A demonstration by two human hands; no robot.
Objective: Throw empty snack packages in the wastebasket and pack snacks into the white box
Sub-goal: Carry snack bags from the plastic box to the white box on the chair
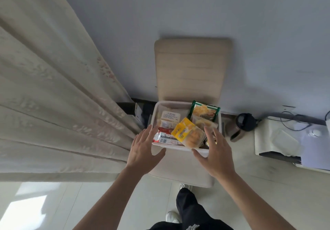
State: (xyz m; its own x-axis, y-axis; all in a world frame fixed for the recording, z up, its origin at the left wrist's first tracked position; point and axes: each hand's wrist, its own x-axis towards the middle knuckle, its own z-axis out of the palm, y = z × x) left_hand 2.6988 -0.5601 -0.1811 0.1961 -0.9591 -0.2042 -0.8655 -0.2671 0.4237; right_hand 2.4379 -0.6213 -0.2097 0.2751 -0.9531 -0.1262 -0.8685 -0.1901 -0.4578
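Note:
The white box (178, 148) rests on the seat of a beige chair and holds several snack packs. A yellow pack (185, 131) lies on top near the front, a green-edged pack (204, 111) leans at the back right, a red and white pack (165, 137) lies at the front left, and pale packs (169, 116) sit at the back left. My left hand (145, 150) hovers with fingers spread at the box's front left corner. At the front right corner, my right hand (217, 152) is spread over the rim. Neither hand holds anything.
The beige chair (192, 69) stands against a pale wall. A long cream curtain (53, 95) hangs at the left. A dark kettle (242, 125) sits on the floor to the right, beside a white unit (278, 138) with cables. My legs and shoes (189, 210) show below.

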